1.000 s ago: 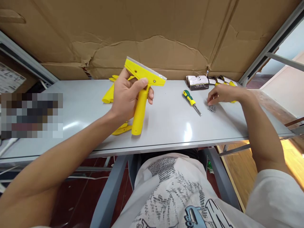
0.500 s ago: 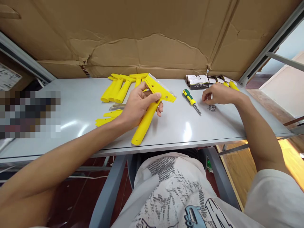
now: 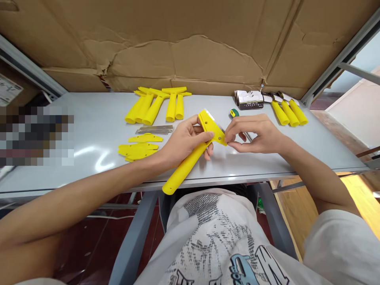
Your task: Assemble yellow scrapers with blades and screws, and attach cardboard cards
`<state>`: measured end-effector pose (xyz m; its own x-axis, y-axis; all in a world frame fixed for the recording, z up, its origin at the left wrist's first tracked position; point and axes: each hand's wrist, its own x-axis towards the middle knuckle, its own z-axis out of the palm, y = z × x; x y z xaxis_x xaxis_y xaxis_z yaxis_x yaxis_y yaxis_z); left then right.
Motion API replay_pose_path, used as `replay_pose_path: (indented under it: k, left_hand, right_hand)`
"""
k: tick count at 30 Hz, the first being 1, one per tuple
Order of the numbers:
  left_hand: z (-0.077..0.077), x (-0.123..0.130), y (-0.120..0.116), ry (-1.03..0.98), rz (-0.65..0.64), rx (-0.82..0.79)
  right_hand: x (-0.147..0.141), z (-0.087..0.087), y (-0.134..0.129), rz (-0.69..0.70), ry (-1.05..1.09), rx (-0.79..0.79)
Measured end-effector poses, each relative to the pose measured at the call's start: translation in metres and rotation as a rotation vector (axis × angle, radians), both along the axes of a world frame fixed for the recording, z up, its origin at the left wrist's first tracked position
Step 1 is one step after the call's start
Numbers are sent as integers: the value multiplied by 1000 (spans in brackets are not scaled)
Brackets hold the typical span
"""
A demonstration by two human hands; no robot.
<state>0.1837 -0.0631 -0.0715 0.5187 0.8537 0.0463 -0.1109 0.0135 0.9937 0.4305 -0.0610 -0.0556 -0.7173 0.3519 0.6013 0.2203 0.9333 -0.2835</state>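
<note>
A yellow scraper point(image 3: 187, 166) is held near its head by my left hand point(image 3: 190, 138), thumb on the front, with the handle slanting down past the table's edge. Clear film or a blade edge shows along its head, and a screw sits in one hole. At the head's right end my right hand point(image 3: 255, 132) is closed in a pinch; whatever lies between the fingertips is too small to make out. The screwdriver point(image 3: 234, 113) lies mostly hidden behind that hand, with only its green and yellow end and part of the shaft showing.
Several yellow scraper handles point(image 3: 154, 109) lie at the back left. Nearer are metal blades point(image 3: 154, 130) and yellow plates point(image 3: 139, 150). Black and white packs point(image 3: 249, 101) and scrapers with covered heads point(image 3: 286, 111) lie at the back right. A cardboard wall point(image 3: 190, 55) stands behind the table.
My right hand has moved left from beside the small pile of screws to the scraper's head. My left hand has shifted the scraper slightly toward me.
</note>
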Motion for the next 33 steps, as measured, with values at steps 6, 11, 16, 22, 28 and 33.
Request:
replay_pose_path:
  k: [6, 11, 16, 22, 28, 33]
  left_hand:
    - [0, 2, -3, 16, -21, 18]
    - [2, 3, -5, 24, -12, 24]
    - [4, 2, -5, 44, -6, 20]
    - [4, 3, -5, 46, -4, 21]
    - [4, 2, -5, 28, -7, 10]
    - [4, 1, -4, 22, -14, 24]
  right_hand:
    - [-7, -11, 4, -31, 50, 75]
    - [-10, -14, 6, -82, 63, 128]
    - [-8, -15, 7, -79, 63, 118]
    - [-9, -15, 5, -106, 61, 103]
    - [-10, -14, 2, -104, 94, 55]
    - [-9, -15, 1, -104, 130, 10]
